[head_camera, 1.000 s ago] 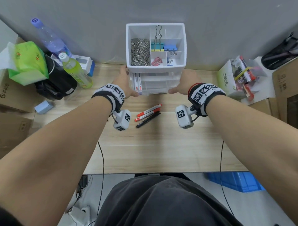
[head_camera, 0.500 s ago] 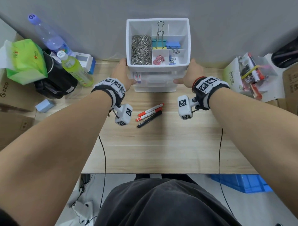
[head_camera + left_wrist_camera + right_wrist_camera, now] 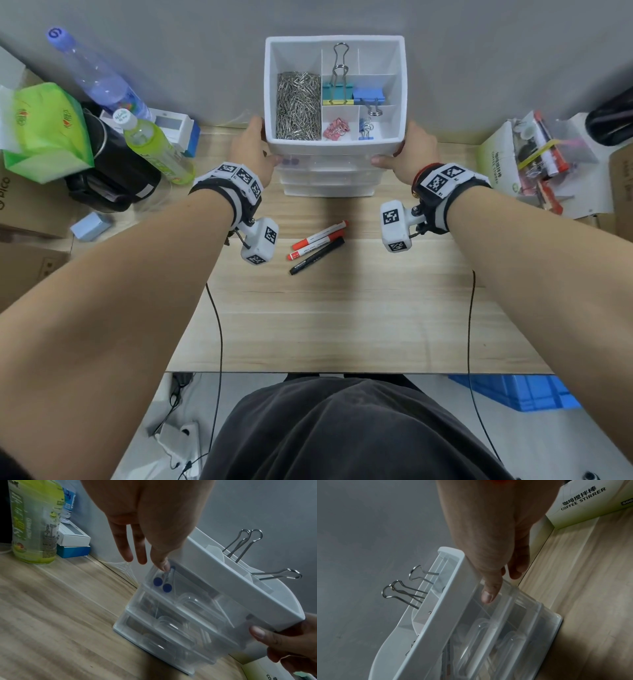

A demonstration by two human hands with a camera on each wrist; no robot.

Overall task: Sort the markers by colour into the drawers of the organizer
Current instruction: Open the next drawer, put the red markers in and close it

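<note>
The white organizer point(image 3: 335, 146) stands against the wall, its top tray full of clips above three clear drawers. Its top drawer point(image 3: 329, 163) sits pushed in and holds two blue-capped markers point(image 3: 157, 581). My left hand point(image 3: 257, 144) is at the organizer's left side, fingers straight, thumb tip point(image 3: 163, 566) on the drawer's front corner. My right hand point(image 3: 407, 147) is at the right side with its thumb point(image 3: 488, 596) pressed on the drawer front and its fingers lying beside the wall. Two red markers point(image 3: 320, 235) and a black marker point(image 3: 317, 256) lie on the table between my wrists.
A green bottle point(image 3: 154, 147), a black container point(image 3: 113, 178), a tissue pack point(image 3: 44, 133) and a clear bottle point(image 3: 99, 78) crowd the left. A coffee stirrer box point(image 3: 496, 164) and a bag of pens point(image 3: 544, 154) sit at the right.
The top drawer has slid from pulled out to almost flush with the other drawers. Both hands moved toward the wall with it.
</note>
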